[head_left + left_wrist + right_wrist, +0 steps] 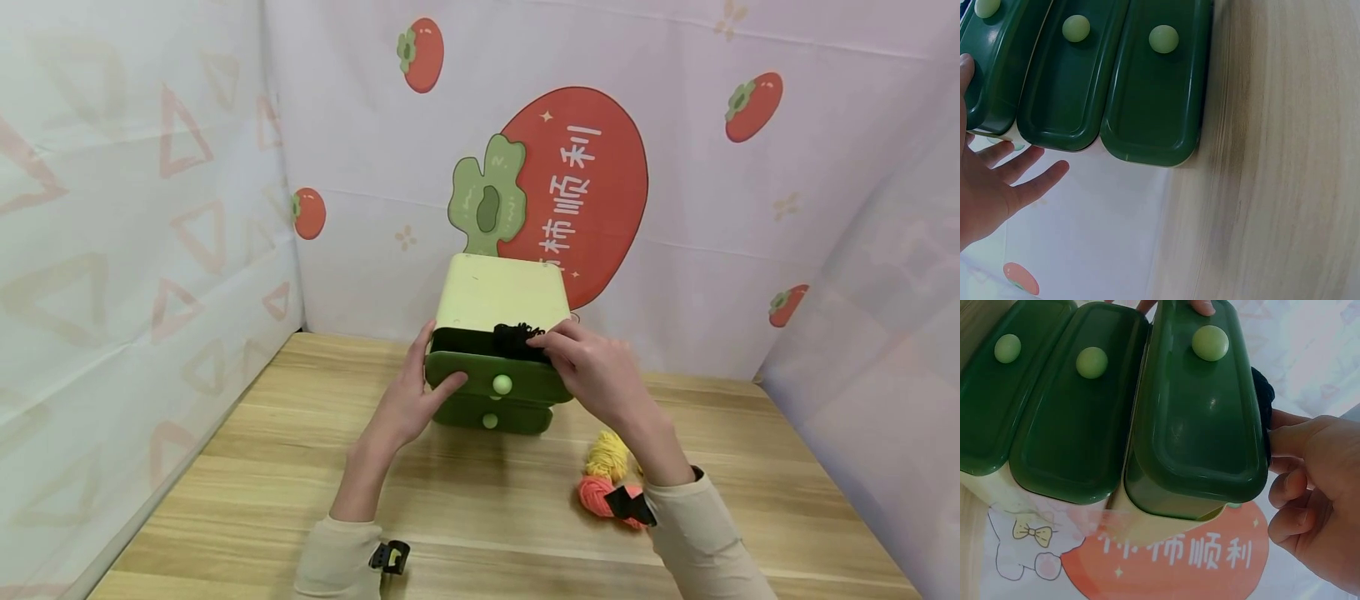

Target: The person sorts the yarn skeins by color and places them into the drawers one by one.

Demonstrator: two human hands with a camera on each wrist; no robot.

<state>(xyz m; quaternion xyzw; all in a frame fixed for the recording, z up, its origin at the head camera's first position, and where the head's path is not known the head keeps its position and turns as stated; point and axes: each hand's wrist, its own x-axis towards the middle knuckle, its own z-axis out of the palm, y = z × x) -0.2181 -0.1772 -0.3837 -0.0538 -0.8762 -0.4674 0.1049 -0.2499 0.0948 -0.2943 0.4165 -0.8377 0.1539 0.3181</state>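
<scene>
A small cabinet with a pale yellow-green top (502, 292) has dark green drawers with round light green knobs. Its top drawer (472, 372) is pulled partway out. At the left of that drawer is my left hand (397, 404), thumb on the drawer front and the other fingers along the side, straight and spread in the left wrist view. My right hand (603, 375) pinches a bundle of black yarn (513, 337) over the top drawer's opening. In the right wrist view, the black yarn (1264, 397) shows only partly behind the drawer front.
A yellow yarn bundle (607, 457) and a coral one (596, 495) lie together on the wooden table (465, 508), right of the cabinet. The right wrist strap (630, 505) partly covers the coral yarn. A printed cloth (360, 275) hangs behind the cabinet.
</scene>
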